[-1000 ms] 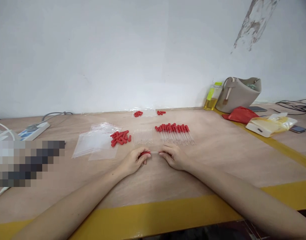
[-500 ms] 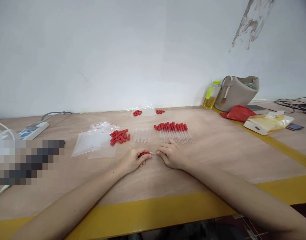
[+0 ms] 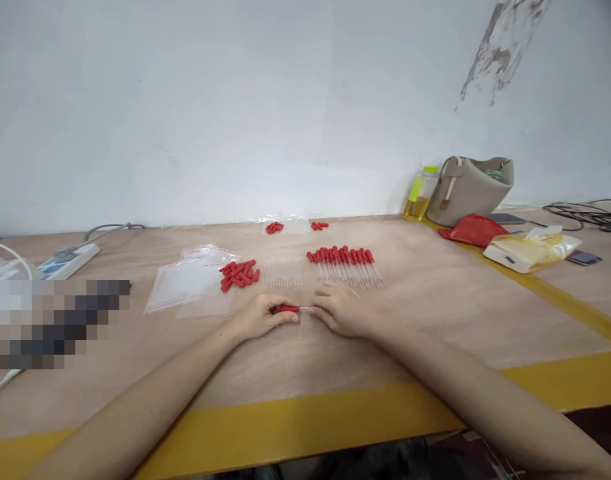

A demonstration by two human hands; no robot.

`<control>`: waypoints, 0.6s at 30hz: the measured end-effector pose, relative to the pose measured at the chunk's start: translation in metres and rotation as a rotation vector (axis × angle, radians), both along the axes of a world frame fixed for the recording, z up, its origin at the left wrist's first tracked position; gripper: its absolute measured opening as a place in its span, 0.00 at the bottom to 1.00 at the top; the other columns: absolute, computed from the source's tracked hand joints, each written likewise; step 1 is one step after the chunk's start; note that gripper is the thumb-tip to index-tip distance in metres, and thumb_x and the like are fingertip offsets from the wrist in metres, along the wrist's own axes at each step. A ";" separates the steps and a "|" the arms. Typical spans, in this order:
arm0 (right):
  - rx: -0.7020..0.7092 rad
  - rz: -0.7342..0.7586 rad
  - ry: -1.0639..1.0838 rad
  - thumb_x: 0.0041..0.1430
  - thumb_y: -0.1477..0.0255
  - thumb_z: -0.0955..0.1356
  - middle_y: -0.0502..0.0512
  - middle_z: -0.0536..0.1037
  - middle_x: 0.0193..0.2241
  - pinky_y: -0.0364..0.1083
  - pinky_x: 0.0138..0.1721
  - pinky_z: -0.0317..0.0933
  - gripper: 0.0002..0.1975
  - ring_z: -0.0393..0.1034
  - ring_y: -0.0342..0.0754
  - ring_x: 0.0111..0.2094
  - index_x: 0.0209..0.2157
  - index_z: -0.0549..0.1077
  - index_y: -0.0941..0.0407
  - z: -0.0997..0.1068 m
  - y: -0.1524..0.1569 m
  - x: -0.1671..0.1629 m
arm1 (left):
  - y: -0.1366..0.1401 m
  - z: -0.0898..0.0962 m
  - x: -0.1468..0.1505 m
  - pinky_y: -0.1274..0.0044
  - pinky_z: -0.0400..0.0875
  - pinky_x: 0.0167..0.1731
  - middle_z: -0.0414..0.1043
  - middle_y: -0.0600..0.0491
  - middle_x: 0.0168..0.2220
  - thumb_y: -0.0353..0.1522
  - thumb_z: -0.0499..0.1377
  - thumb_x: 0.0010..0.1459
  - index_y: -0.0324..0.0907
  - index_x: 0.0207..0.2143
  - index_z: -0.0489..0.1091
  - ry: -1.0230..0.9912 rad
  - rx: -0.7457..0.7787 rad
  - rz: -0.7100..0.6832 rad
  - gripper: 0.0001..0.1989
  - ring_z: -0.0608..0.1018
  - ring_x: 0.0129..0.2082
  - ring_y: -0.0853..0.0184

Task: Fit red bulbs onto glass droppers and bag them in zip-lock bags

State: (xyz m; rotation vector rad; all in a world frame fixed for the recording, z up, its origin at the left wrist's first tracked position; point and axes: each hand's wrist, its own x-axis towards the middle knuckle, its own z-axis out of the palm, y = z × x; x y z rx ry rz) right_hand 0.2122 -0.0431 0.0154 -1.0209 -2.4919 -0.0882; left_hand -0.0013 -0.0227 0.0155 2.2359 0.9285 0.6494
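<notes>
Between my hands lies one dropper, a red rubber bulb (image 3: 288, 309) on a thin clear tube (image 3: 304, 309). My left hand (image 3: 265, 317) is round the bulb, its thumb lowered a little so that the bulb shows between thumb and fingers. My right hand (image 3: 342, 312) pinches the tube, whose far end is hidden in the fingers. Beyond them, loose red bulbs (image 3: 238, 275) are heaped beside a row of bare clear tubes (image 3: 283, 272). To the right, several droppers (image 3: 342, 263) with bulbs fitted lie side by side.
Clear zip bags (image 3: 178, 287) lie left of the heap. Small groups of red bulbs (image 3: 274, 228) rest near the wall. At right are a bottle (image 3: 419, 197), a grey bag (image 3: 470, 190), a red pouch (image 3: 474, 230) and a yellow-white packet (image 3: 530, 250). A power strip (image 3: 70, 261) is at left.
My left thumb and fingers have parted, leaving more of the red bulb in view. My right hand has shifted slightly left along the tube.
</notes>
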 end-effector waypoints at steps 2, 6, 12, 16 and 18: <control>-0.073 -0.057 0.025 0.58 0.70 0.60 0.55 0.70 0.28 0.41 0.31 0.51 0.12 0.61 0.43 0.29 0.26 0.71 0.58 0.006 0.002 0.006 | 0.003 0.000 -0.004 0.82 0.65 0.23 0.68 0.56 0.27 0.37 0.59 0.49 0.41 0.43 0.66 -0.029 0.124 0.063 0.18 0.68 0.22 0.74; -0.313 -0.293 0.152 0.55 0.72 0.60 0.51 0.70 0.21 0.39 0.24 0.50 0.13 0.61 0.40 0.23 0.21 0.69 0.59 0.023 0.020 0.019 | 0.009 -0.004 -0.009 0.81 0.63 0.23 0.67 0.55 0.30 0.37 0.57 0.52 0.41 0.40 0.67 -0.012 0.306 0.225 0.14 0.66 0.22 0.74; -0.498 -0.561 0.296 0.51 0.65 0.62 0.52 0.72 0.18 0.39 0.23 0.53 0.15 0.65 0.42 0.22 0.17 0.69 0.58 0.037 0.062 0.002 | 0.005 0.002 -0.006 0.83 0.58 0.20 0.62 0.57 0.22 0.37 0.56 0.52 0.38 0.19 0.63 0.135 0.360 0.141 0.14 0.64 0.20 0.75; -0.388 -0.760 0.243 0.49 0.63 0.63 0.57 0.75 0.28 0.42 0.29 0.58 0.13 0.69 0.48 0.32 0.25 0.74 0.57 0.024 0.084 -0.028 | 0.004 0.002 -0.007 0.83 0.57 0.22 0.60 0.57 0.21 0.37 0.55 0.53 0.38 0.16 0.56 0.134 0.372 0.070 0.18 0.64 0.22 0.75; -0.350 -0.830 0.206 0.49 0.64 0.63 0.60 0.75 0.32 0.45 0.32 0.59 0.13 0.69 0.51 0.35 0.31 0.74 0.57 0.017 0.091 -0.038 | 0.006 0.000 -0.009 0.83 0.57 0.22 0.59 0.58 0.21 0.37 0.55 0.53 0.38 0.15 0.55 0.133 0.359 0.048 0.18 0.64 0.22 0.75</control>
